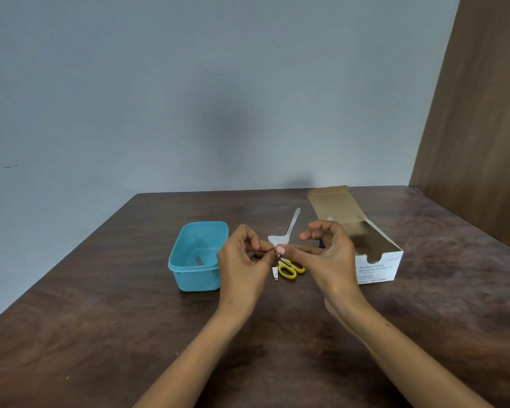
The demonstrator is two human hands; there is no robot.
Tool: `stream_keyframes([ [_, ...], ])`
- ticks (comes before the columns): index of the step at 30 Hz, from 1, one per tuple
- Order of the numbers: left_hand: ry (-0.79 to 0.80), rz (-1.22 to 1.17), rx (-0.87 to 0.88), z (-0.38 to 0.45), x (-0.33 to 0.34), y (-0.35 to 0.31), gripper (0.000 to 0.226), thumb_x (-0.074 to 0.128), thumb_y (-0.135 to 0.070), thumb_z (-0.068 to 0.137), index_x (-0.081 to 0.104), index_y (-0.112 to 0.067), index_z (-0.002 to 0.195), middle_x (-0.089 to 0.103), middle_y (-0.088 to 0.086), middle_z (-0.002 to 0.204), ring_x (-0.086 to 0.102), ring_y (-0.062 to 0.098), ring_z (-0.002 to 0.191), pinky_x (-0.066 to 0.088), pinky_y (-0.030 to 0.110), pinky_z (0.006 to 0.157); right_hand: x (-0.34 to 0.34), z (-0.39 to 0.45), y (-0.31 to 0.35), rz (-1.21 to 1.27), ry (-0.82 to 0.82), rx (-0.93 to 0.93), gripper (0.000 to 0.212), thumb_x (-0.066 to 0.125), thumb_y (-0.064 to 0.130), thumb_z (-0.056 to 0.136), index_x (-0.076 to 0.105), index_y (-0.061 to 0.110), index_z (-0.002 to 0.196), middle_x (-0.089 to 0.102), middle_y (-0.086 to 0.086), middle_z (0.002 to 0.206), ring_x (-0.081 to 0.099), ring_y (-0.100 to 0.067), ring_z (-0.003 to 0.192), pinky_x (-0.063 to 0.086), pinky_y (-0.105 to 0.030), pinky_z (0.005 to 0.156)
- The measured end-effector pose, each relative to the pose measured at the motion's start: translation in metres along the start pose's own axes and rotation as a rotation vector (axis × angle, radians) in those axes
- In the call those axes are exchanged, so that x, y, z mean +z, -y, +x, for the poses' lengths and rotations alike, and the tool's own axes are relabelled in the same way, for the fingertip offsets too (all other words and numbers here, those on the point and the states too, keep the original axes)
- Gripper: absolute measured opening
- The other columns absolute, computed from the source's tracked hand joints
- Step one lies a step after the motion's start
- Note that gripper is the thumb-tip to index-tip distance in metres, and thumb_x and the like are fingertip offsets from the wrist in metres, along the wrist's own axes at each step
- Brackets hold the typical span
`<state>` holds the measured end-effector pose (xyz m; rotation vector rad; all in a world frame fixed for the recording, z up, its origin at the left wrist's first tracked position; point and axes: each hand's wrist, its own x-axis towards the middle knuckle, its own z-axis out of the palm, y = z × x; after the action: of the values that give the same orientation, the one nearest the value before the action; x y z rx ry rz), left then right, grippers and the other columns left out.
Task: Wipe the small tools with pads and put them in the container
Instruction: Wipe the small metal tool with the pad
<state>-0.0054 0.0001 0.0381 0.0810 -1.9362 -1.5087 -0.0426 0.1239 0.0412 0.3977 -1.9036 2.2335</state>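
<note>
Both hands met at frame centre: the left hand (242, 254) pinched a small metal tool, mostly hidden, while the right hand (324, 254) pinched a white folded pad (278, 240) against it. Wiping looked underway; next, the tool goes into the turquoise plastic container (189, 278), centre-left.

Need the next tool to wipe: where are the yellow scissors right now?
In the head view, the yellow scissors lie on the table just below the hands, between the blue container and the swab box.
</note>
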Motion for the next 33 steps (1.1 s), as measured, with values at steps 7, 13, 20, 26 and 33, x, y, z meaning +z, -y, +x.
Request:
stream_keyframes([
  [7, -0.014, -0.011, 0.020, -0.0016, -0.0003, 0.0011, 0.031, 0.075, 0.006, 0.072, 0.050, -0.012, 0.071, 0.070, 0.015, 0.075, 0.072, 0.013, 0.074, 0.060, 0.034, 0.069, -0.0030, 0.0023, 0.0026, 0.053, 0.033, 0.093, 0.031, 0.085, 0.003, 0.059, 0.069, 0.004, 0.085, 0.075, -0.008, 0.078, 0.073, -0.019, 0.076, 0.056, -0.023, 0.065],
  [13, -0.006, 0.003, 0.048, -0.0049, 0.0011, 0.0028, 0.033, 0.075, 0.006, 0.073, 0.049, -0.014, 0.069, 0.070, 0.012, 0.072, 0.072, 0.009, 0.074, 0.059, 0.027, 0.066, -0.0042, 0.0023, 0.0034, 0.140, 0.012, 0.118, 0.021, 0.079, -0.001, 0.067, 0.071, -0.001, 0.086, 0.074, -0.014, 0.079, 0.073, -0.025, 0.076, 0.059, -0.026, 0.067],
  [20, -0.046, 0.031, 0.041, -0.0025, -0.0017, 0.0048, 0.031, 0.075, 0.005, 0.072, 0.049, -0.012, 0.068, 0.067, 0.014, 0.069, 0.069, 0.023, 0.069, 0.059, 0.044, 0.064, 0.0001, -0.0039, -0.0012, 0.028, 0.105, 0.056, 0.016, 0.083, 0.002, 0.063, 0.074, 0.003, 0.077, 0.075, -0.011, 0.075, 0.072, -0.020, 0.074, 0.054, -0.022, 0.065],
  [26, -0.009, -0.026, -0.001, -0.0039, -0.0006, 0.0025, 0.033, 0.076, 0.006, 0.070, 0.047, -0.009, 0.067, 0.068, 0.023, 0.073, 0.073, 0.021, 0.073, 0.059, 0.047, 0.069, -0.0035, 0.0009, 0.0017, 0.015, 0.064, -0.004, 0.015, 0.082, 0.003, 0.065, 0.074, 0.006, 0.077, 0.075, -0.007, 0.074, 0.072, -0.018, 0.073, 0.054, -0.020, 0.064],
  [33, -0.042, -0.059, -0.043, -0.0012, -0.0031, 0.0003, 0.036, 0.076, 0.006, 0.070, 0.046, -0.012, 0.067, 0.071, 0.019, 0.074, 0.073, 0.019, 0.072, 0.059, 0.051, 0.070, -0.0032, -0.0008, 0.0020, -0.021, 0.141, -0.002, 0.019, 0.084, 0.001, 0.061, 0.072, 0.003, 0.076, 0.075, -0.010, 0.076, 0.072, -0.018, 0.072, 0.054, -0.020, 0.064],
])
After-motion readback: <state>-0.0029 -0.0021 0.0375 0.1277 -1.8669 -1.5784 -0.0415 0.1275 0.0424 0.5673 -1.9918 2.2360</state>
